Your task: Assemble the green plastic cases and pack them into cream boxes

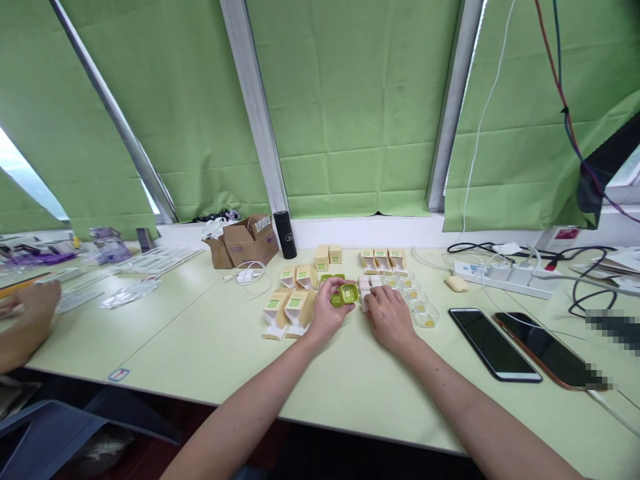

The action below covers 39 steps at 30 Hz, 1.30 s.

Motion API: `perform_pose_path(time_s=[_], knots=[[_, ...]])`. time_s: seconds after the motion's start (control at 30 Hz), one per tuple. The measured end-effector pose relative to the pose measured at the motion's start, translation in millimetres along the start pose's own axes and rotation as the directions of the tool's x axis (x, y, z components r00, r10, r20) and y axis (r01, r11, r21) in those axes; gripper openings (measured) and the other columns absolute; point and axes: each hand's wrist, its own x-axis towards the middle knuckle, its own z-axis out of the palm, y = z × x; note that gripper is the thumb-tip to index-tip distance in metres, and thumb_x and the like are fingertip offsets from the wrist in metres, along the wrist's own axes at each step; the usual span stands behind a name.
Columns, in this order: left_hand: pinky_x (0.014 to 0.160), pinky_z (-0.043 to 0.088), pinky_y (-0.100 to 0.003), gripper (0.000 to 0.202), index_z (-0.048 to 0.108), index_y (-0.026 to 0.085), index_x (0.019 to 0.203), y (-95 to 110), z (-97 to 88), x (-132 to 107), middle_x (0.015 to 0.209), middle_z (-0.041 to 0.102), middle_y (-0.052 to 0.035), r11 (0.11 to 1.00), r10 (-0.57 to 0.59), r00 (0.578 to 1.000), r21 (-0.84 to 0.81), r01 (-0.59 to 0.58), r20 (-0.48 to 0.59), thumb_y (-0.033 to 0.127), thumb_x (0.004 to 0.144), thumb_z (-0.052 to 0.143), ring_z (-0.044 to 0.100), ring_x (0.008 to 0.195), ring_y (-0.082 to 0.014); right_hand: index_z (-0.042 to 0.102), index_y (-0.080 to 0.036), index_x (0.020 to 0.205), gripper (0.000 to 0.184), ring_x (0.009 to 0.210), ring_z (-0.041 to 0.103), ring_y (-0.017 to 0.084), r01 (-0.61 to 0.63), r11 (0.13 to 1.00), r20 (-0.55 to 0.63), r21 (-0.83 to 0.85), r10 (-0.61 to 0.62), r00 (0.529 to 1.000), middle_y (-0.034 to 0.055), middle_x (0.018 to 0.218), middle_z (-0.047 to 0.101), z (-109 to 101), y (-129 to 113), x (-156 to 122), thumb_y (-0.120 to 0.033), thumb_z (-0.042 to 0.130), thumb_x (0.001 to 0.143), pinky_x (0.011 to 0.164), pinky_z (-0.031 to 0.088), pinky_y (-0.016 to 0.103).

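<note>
My left hand (327, 309) is closed around a small green square container (346, 294), its hollow side facing up. A second green piece (333, 276) lies just behind it. My right hand (389, 313) is bent down over the table, with its fingertips closed on a small pale pink block at the edge of a group of similar blocks (365, 285). Right of that hand are clear rounded plastic cups (411, 295), some with a yellow spot inside. Beside my left hand stand several cream-coloured boxes (299, 302) with green square labels, open at their lower ends.
More cream boxes (383, 260) stand at the back. Two phones (493, 343) lie on the right, near a power strip (505, 275) with cables. A cardboard box (250, 241) and a black bottle (285, 235) stand behind. Another person's hand (35, 310) is at far left.
</note>
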Motion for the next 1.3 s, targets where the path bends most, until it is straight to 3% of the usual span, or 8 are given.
perform_pose_path(time_s=[0.13,0.23,0.33,0.43,0.5,0.57,0.73,1.3], knots=[[0.108,0.05,-0.046,0.05,0.057,0.022,0.113,1,-0.6,1,0.129,0.072,-0.0108,1.0,-0.007,1.0,-0.019,0.007,-0.016,0.004,0.071,0.076,0.069,0.123,-0.0266,0.065,-0.02,0.109,0.017,0.106,0.055,0.033,-0.099,0.976,-0.082,0.195,0.116,0.99,0.0145,0.111,0.066,-1,2,0,-0.016,0.06,0.094,0.087,0.044,0.046],[0.108,0.05,-0.046,0.048,0.057,0.022,0.114,3,-1.6,1,0.132,0.071,-0.0109,1.0,-0.001,0.999,-0.015,0.001,-0.045,0.007,0.074,0.077,0.068,0.124,-0.0269,0.065,-0.022,0.111,0.017,0.105,0.058,0.031,-0.192,0.817,-0.133,0.544,0.31,0.942,0.0113,0.11,0.067,-3,4,2,-0.032,0.061,0.098,0.089,0.048,0.046],[0.108,0.05,-0.046,0.046,0.059,0.022,0.115,4,-2.2,2,0.132,0.071,-0.0109,1.0,0.009,0.997,-0.009,-0.01,-0.071,0.009,0.075,0.078,0.068,0.125,-0.0271,0.067,-0.023,0.111,0.032,0.092,0.062,0.025,-0.226,0.409,0.006,0.884,0.474,0.881,0.0068,0.101,0.068,-7,4,6,-0.051,0.064,0.097,0.081,0.052,0.041],[0.107,0.051,-0.045,0.047,0.06,0.022,0.116,2,-2.4,2,0.13,0.071,-0.0106,1.0,0.009,0.997,-0.006,-0.01,-0.075,0.01,0.074,0.078,0.068,0.123,-0.0268,0.07,-0.023,0.109,0.042,0.078,0.062,0.02,-0.206,-0.076,0.217,0.976,0.487,0.846,0.0038,0.09,0.068,-13,2,8,-0.06,0.074,0.089,0.063,0.049,0.032],[0.107,0.051,-0.045,0.048,0.061,0.022,0.117,1,-2.6,3,0.129,0.07,-0.0105,1.0,0.005,0.997,0.005,-0.005,-0.073,0.011,0.074,0.079,0.069,0.121,-0.0266,0.072,-0.023,0.103,0.042,0.076,0.062,0.019,-0.183,-0.272,0.296,0.945,0.469,0.832,0.0038,0.09,0.069,-16,1,9,-0.059,0.081,0.084,0.058,0.047,0.03],[0.107,0.051,-0.044,0.048,0.062,0.022,0.119,-2,-3.0,3,0.129,0.07,-0.0103,1.0,0.002,0.997,0.017,-0.001,-0.075,0.012,0.075,0.079,0.068,0.121,-0.0267,0.072,-0.024,0.098,0.039,0.078,0.064,0.019,-0.178,-0.375,0.348,0.91,0.456,0.819,0.0045,0.093,0.071,-18,1,9,-0.055,0.086,0.08,0.059,0.05,0.03],[0.109,0.05,-0.045,0.05,0.065,0.023,0.124,-7,-3.8,3,0.129,0.067,-0.0103,0.999,0.01,0.997,0.043,-0.007,-0.074,0.016,0.077,0.08,0.067,0.122,-0.0266,0.072,-0.024,0.098,0.038,0.087,0.072,0.022,-0.205,-0.471,0.421,0.858,0.416,0.806,0.0063,0.107,0.076,-21,1,8,-0.054,0.087,0.079,0.066,0.058,0.034],[0.114,0.049,-0.046,0.05,0.067,0.026,0.133,-14,-3.9,2,0.134,0.063,-0.0106,0.994,0.066,0.998,0.089,-0.064,-0.024,0.02,0.084,0.076,0.063,0.126,-0.026,0.07,-0.027,0.108,0.049,0.083,0.072,0.021,-0.178,-0.447,0.389,0.877,0.443,0.807,0.003,0.101,0.075,-24,-1,9,-0.041,0.097,0.069,0.068,0.06,0.035]])
